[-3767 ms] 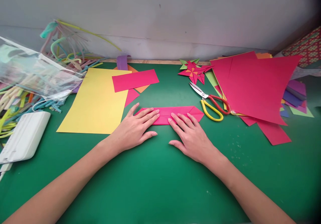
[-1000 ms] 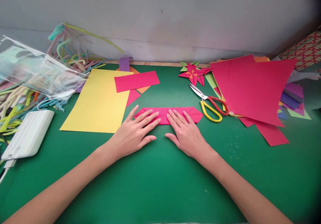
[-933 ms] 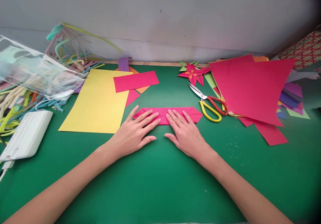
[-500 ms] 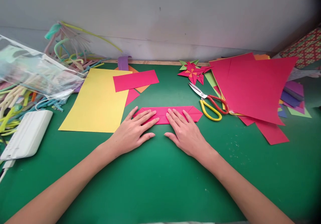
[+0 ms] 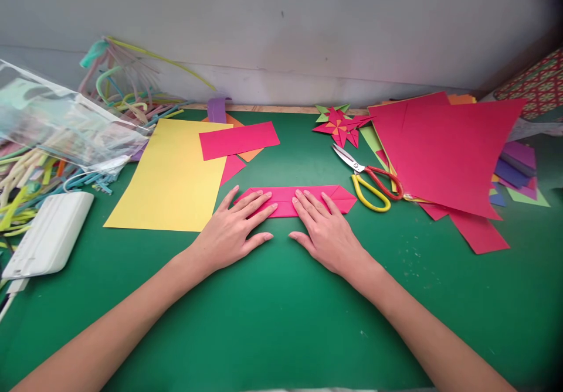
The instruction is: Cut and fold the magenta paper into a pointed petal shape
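Note:
A long strip of folded red-pink paper (image 5: 285, 196) lies flat on the green table, with pointed ends and crease lines across it. My left hand (image 5: 233, 228) rests on its left part, fingers stretched and spread. On its right part lie the outstretched fingers of my right hand (image 5: 326, 228). Both thumbs point inward on the bare tabletop, apart from each other. The fingers cover portions of the strip. Right of the strip lie scissors (image 5: 370, 187) with one red and one yellow handle, blades slightly parted.
Yellow paper (image 5: 167, 175) and a red rectangle (image 5: 240, 140) lie at left, beyond my left hand. Folded paper stars (image 5: 338, 126) sit at the back. Large red sheets (image 5: 444, 157) are stacked at right. A white power bank (image 5: 50, 234) and several pipe cleaners (image 5: 17, 204) occupy the far left.
The whole view has shifted very slightly. Both hands stay flat on the folded strip, which looks the same.

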`<state>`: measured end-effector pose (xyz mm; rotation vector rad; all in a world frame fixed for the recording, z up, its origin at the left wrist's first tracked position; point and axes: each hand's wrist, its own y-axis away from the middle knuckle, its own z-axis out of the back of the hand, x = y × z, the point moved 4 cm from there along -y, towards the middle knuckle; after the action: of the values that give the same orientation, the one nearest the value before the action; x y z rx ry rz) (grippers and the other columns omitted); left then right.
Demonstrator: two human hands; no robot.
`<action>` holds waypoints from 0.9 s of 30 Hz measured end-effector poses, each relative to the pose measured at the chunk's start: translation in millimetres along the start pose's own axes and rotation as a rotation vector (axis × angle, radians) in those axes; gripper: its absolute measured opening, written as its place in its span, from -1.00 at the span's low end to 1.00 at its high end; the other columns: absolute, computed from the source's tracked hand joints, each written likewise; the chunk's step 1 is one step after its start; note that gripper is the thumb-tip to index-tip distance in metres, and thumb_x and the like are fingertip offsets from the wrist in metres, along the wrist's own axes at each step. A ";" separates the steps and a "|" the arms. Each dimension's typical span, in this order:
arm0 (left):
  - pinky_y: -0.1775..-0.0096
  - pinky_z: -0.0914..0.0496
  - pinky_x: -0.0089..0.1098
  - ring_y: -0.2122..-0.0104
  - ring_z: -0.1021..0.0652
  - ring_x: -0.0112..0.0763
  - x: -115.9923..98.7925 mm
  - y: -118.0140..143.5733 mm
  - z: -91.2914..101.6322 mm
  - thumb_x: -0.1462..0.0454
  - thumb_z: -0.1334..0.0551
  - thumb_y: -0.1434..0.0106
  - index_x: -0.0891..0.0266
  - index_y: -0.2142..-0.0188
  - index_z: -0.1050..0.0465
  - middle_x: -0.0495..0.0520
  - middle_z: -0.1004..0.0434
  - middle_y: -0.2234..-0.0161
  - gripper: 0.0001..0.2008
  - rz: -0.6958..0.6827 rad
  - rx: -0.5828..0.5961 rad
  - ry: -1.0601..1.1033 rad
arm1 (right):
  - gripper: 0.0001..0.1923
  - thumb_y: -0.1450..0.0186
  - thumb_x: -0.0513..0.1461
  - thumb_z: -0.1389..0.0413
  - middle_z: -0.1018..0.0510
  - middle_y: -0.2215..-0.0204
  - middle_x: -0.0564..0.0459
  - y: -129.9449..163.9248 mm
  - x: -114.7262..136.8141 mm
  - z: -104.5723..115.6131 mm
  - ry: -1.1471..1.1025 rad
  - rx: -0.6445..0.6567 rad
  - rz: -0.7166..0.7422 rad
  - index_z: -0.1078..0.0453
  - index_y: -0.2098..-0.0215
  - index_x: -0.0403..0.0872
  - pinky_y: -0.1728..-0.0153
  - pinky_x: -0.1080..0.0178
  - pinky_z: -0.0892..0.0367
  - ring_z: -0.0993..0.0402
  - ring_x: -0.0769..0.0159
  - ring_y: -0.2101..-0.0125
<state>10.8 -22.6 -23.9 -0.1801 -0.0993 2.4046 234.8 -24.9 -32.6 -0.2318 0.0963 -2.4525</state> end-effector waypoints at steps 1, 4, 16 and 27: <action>-0.49 0.14 0.09 -0.45 -0.25 -0.04 -0.2 -0.1 0.1 -0.03 -0.08 -0.54 0.08 -0.48 -0.19 0.06 -0.09 -0.50 -0.39 0.000 0.002 0.000 | -0.32 -0.58 0.01 0.07 -0.11 -0.49 -0.24 0.1 -0.1 -0.2 0.000 0.003 0.000 -0.10 -0.50 -0.24 -0.46 -0.20 0.00 -0.04 0.00 -0.49; -0.49 0.13 0.09 -0.45 -0.25 -0.04 -0.5 -0.1 -0.1 -0.03 -0.08 -0.54 0.07 -0.48 -0.17 0.05 -0.08 -0.50 -0.39 0.002 0.006 -0.003 | -0.32 -0.59 0.01 0.08 -0.10 -0.50 -0.23 0.6 -0.2 -0.6 0.001 0.008 -0.003 -0.10 -0.51 -0.24 -0.47 -0.19 0.02 -0.03 0.00 -0.50; -0.49 0.16 0.11 -0.45 -0.25 -0.06 -1.8 0.4 -0.2 -0.04 -0.07 -0.55 0.09 -0.49 -0.16 0.07 -0.09 -0.50 -0.38 0.000 -0.007 -0.023 | -0.31 -0.59 0.02 0.10 -0.07 -0.51 -0.22 0.9 -0.2 -2.4 0.012 0.017 -0.002 -0.08 -0.51 -0.25 -0.48 -0.19 0.04 -0.01 0.00 -0.50; -0.49 0.18 0.11 -0.44 -0.28 -0.07 -1.2 0.4 -0.9 -0.02 -0.09 -0.54 0.07 -0.52 -0.08 0.08 -0.14 -0.48 -0.35 -0.002 -0.024 0.002 | -0.29 -0.58 0.01 0.07 -0.09 -0.50 -0.25 1.4 -0.1 -3.0 0.004 0.011 0.002 -0.06 -0.52 -0.25 -0.47 -0.21 0.05 0.00 -0.02 -0.50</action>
<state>11.6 -23.8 -24.7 -0.1934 -0.1274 2.4021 235.1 -25.9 -35.8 -0.2221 0.0846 -2.4510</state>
